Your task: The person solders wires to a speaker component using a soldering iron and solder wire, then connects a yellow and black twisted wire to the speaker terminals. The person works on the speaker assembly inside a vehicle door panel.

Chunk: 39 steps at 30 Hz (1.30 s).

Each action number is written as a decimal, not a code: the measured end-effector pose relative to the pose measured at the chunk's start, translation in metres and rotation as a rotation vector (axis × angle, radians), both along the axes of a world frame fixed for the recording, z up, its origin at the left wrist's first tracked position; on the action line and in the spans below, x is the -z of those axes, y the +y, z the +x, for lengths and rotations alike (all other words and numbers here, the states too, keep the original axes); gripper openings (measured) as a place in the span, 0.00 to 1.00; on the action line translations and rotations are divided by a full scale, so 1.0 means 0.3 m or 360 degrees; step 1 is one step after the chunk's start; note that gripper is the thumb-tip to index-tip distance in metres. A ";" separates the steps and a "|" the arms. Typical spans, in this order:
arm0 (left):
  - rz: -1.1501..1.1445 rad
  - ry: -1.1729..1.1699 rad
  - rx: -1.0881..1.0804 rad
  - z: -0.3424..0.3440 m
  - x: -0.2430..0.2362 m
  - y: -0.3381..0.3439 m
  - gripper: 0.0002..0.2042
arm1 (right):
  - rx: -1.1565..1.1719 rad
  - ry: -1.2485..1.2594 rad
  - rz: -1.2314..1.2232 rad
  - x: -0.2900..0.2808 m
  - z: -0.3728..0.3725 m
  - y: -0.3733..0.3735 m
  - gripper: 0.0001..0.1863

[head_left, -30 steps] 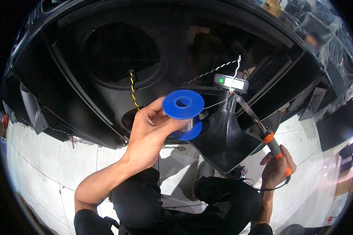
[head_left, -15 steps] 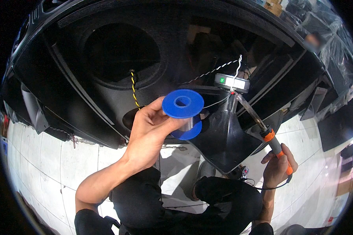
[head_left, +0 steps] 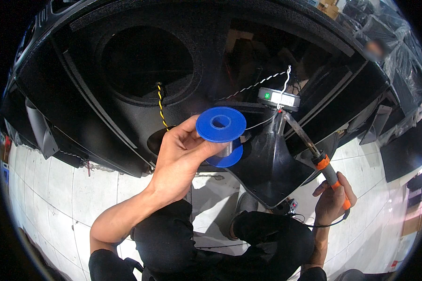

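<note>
White tiles (head_left: 94, 196) below, our left grip (head_left: 176, 161) and right grip (head_left: 330, 203) still pinch blue spool (head_left: 227, 135) and soldering iron (head_left: 329, 174) flanking the horn (head_left: 273, 164), work steady.

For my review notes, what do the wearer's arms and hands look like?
The left hand and right hand wear no gloves. Both forearms are bare, with black sleeves farther up. No watch, bracelet or ring shows.

Spool (head_left: 222, 135) in left hand (head_left: 176, 159), left of the horn (head_left: 273, 171); soldering iron (head_left: 327, 165) in right hand (head_left: 329, 206), right of it, tip (head_left: 286, 115) near the driver (head_left: 291, 102) at the horn's far end; cabinet (head_left: 211, 56) behind.
</note>
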<state>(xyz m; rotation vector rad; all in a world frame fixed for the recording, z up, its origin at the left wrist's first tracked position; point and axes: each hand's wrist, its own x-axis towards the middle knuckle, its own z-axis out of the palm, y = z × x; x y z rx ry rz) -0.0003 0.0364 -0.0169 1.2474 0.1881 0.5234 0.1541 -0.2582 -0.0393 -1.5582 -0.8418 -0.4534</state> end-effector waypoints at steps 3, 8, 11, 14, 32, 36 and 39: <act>0.0004 0.0001 0.0010 -0.001 0.002 0.003 0.20 | -0.0016 -0.0005 -0.0024 0.000 0.004 -0.001 0.25; 0.0008 -0.0002 0.0000 0.001 0.003 -0.001 0.19 | -0.0043 0.0010 0.0008 0.004 0.005 0.002 0.25; 0.0010 0.0002 -0.0004 -0.001 0.001 0.000 0.19 | -0.0039 -0.0025 -0.0039 0.003 0.005 0.000 0.25; -0.0016 0.0009 -0.0013 -0.001 0.002 0.001 0.20 | -0.0048 -0.0118 -0.0121 0.017 0.022 -0.025 0.25; -0.0117 -0.0047 -0.0019 0.000 -0.001 -0.001 0.18 | -0.0041 -0.0073 0.0002 0.005 0.002 -0.001 0.27; -0.0113 -0.0045 -0.0033 -0.002 0.002 0.002 0.19 | 0.0005 -0.0119 -0.0139 -0.003 -0.004 -0.003 0.25; -0.0103 -0.0038 -0.0021 -0.003 -0.005 0.001 0.19 | 0.0043 -0.0173 -0.0202 0.001 0.000 -0.010 0.25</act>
